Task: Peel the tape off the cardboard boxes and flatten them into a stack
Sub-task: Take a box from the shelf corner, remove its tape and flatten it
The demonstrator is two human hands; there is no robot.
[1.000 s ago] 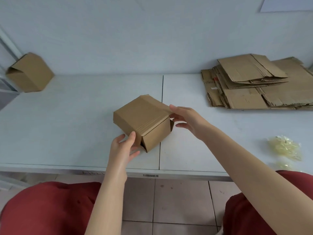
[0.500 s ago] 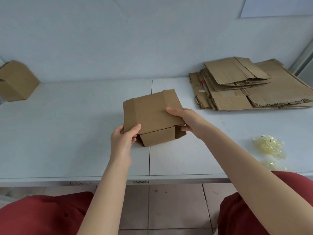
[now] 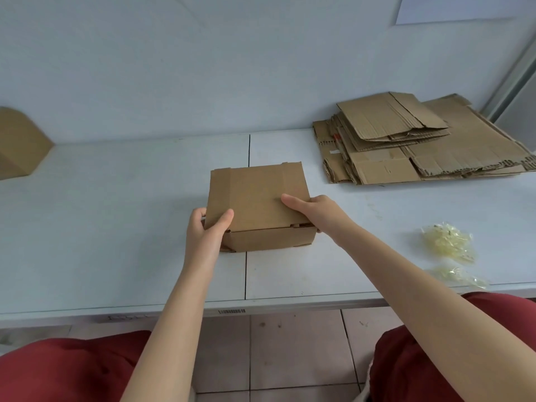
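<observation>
Head view: held box [image 3: 255, 195] hides fingers of right hand [image 3: 316, 211]; far-left box [image 3: 20, 146] cropped.

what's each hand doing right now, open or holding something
Left hand: closed, gripping the left edge of the cardboard box.
Right hand: closed, gripping the same box's right edge, thumb on top.

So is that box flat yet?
Not flat. The box has a top panel and an upright front wall below it; the left hand and right hand grip its sides.
</observation>
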